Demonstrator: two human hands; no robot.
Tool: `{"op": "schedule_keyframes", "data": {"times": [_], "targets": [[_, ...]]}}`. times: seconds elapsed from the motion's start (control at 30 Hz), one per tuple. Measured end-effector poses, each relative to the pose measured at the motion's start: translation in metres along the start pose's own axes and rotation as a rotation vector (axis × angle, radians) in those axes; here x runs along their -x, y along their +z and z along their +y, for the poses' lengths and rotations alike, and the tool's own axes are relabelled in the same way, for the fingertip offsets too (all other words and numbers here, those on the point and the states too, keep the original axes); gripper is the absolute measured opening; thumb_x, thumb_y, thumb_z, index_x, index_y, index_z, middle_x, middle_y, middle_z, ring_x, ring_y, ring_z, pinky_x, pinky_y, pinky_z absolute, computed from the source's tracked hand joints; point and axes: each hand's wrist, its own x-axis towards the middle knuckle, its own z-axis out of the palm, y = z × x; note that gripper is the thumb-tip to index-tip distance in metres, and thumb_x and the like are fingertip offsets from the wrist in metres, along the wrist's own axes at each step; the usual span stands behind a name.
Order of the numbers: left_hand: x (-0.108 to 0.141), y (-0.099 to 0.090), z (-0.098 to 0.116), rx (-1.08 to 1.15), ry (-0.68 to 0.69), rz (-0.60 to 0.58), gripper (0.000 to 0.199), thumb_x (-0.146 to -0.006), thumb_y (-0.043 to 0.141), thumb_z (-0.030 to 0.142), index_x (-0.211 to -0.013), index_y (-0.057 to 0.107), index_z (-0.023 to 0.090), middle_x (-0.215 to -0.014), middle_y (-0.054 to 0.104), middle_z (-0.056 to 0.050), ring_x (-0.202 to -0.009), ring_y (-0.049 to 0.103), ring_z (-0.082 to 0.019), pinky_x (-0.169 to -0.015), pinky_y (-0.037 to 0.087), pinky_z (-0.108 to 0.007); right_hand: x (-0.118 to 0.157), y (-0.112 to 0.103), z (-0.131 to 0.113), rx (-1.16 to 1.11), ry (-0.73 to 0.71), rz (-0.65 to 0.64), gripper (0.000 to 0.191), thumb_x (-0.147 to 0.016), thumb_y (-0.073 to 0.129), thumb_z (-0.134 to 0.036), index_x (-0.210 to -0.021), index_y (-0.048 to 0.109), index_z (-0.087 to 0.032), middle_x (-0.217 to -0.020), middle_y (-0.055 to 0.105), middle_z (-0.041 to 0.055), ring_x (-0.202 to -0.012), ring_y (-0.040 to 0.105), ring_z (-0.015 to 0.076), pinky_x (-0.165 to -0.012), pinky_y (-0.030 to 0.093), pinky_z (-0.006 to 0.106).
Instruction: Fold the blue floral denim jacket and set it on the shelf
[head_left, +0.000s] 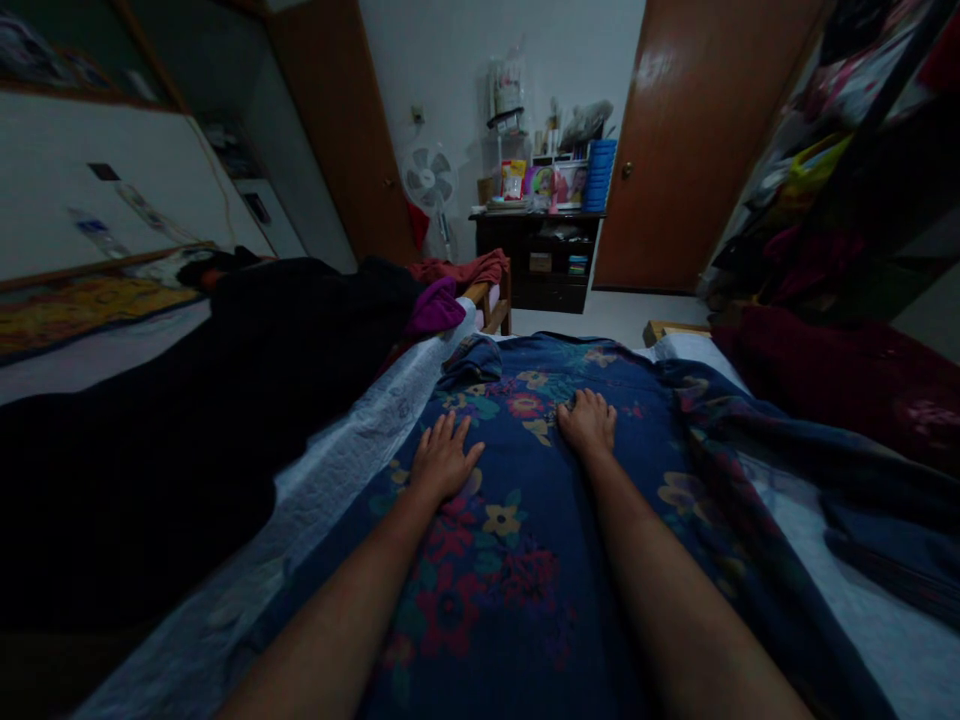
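A dark blue garment (540,490) with a print of red, yellow and purple flowers is spread over a bed with a pale sheet (345,460). Its right sleeve (795,430) stretches out toward the right edge, and a folded bit of cloth (474,360) lies at its upper left. My left hand (444,455) rests flat on the left part of the garment, fingers spread. On the upper middle of the cloth lies my right hand (589,420), palm down, its fingers slightly apart. Neither hand holds anything.
A large black cloth (187,430) covers the left side, with a purple cloth (435,308) at its end. Dark red fabric (847,370) lies at the right. Beyond the bed stand a fan (430,180), a dark cabinet (536,262) and a brown door (690,150).
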Motion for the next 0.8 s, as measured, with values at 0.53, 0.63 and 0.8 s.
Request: {"op": "schedule_keyframes", "data": {"times": [0.53,0.63,0.8], "targets": [[0.002,-0.004,0.006,0.068,-0.067,0.003,0.073,-0.089,0.024,0.069,-0.151,0.030,0.030,-0.161,0.022,-0.008,-0.144,0.015,-0.045,-0.110,0.016,-0.066,0.037,-0.029,0.040,0.159,-0.077,-0.242,0.066,-0.096,0.021,-0.057,-0.152,0.028,-0.023,-0.161,0.020,0.0039,-0.147,0.014,0.0251,-0.116,0.012,0.045],[0.002,-0.003,0.005,0.071,-0.062,0.013,0.073,-0.089,0.024,0.069,-0.151,0.031,0.030,-0.161,0.022,-0.009,-0.144,0.016,-0.045,-0.110,0.016,-0.066,0.047,-0.037,0.056,0.174,-0.043,-0.233,0.066,-0.096,0.022,-0.056,-0.152,0.028,-0.022,-0.160,0.021,0.0045,-0.146,0.017,0.0252,-0.116,0.014,0.044],[0.003,0.000,0.001,0.067,-0.062,0.054,0.069,-0.090,0.029,0.065,-0.148,0.037,0.029,-0.158,0.028,-0.011,-0.143,0.021,-0.044,-0.110,0.019,-0.064,0.069,-0.050,0.078,0.189,0.026,-0.204,0.065,-0.097,0.026,-0.054,-0.151,0.031,-0.018,-0.159,0.025,0.0078,-0.146,0.019,0.0244,-0.116,0.015,0.043]]}}
